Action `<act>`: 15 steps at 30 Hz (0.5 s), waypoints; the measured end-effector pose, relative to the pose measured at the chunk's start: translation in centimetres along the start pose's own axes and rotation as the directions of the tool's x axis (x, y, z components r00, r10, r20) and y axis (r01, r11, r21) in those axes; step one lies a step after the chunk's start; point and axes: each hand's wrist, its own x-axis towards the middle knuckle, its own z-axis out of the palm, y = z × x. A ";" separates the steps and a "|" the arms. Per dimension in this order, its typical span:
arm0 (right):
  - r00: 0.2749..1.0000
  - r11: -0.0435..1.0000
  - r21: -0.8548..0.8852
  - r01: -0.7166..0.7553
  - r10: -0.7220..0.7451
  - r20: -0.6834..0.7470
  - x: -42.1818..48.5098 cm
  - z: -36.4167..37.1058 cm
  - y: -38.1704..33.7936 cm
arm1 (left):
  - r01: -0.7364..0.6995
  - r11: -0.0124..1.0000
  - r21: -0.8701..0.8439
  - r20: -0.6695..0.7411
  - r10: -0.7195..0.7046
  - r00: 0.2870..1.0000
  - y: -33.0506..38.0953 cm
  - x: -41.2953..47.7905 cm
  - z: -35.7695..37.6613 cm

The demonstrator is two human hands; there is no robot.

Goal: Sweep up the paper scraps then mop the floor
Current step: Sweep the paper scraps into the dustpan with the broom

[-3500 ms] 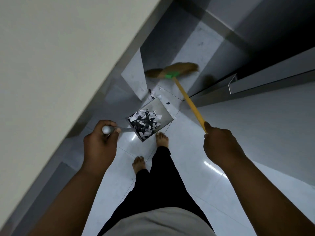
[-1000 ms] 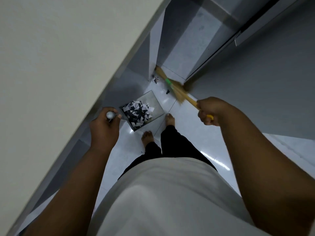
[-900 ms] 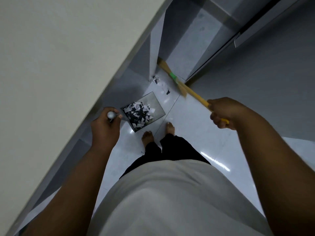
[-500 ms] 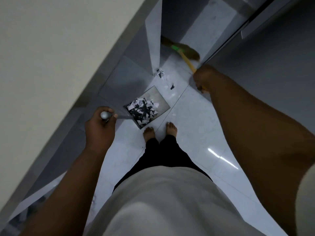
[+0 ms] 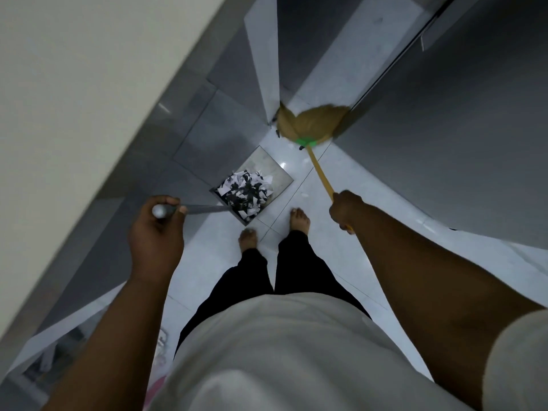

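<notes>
Since half a second ago the right hand has pulled back toward the body and now sits low beside the right foot. The broom has swung into the floor corner, bristles fanned against the base of the jutting grey wall edge. Right foot has stepped ahead of the left foot.

Right-hand fingers curl round the yellow stick near its upper end, and the stick tip pokes out below the fist. Fingers of the left hand wrap the grey handle of the dustpan, thumb on top. The pan is in much the same spot, low at the white floor by the dark skirting tiles, mouth toward the broom. Cannot tell if it lies flat.

Black-and-white paper scraps are heaped in the pan's rear half, nearest the handle. Still on the floor: a dark scrap just below the green band, a second dark scrap at the bristles' left edge, a white scrap beside the stick.

In the way: cream wall close on the left, dark door panel on the right, broom head between them. Blurred clutter at the bottom-left floor edge, cannot tell what.
</notes>
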 end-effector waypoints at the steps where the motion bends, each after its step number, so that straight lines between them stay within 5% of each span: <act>1: 1.000 1.000 -0.006 -0.016 0.016 0.004 -0.5 0.6 1.0 | 0.004 1.000 0.002 -0.002 -0.004 1.000 -0.3 0.0 -0.3; 11: 0.997 0.987 -0.159 -0.026 0.013 -0.082 -8.6 4.6 5.5 | 0.009 1.000 -0.028 0.083 -0.007 0.997 -5.1 -0.3 -4.8; 15: 0.982 0.997 -0.069 -0.024 0.011 -0.186 -13.4 5.8 5.8 | 0.033 0.999 -0.026 0.119 -0.030 0.992 -7.4 -0.6 -7.6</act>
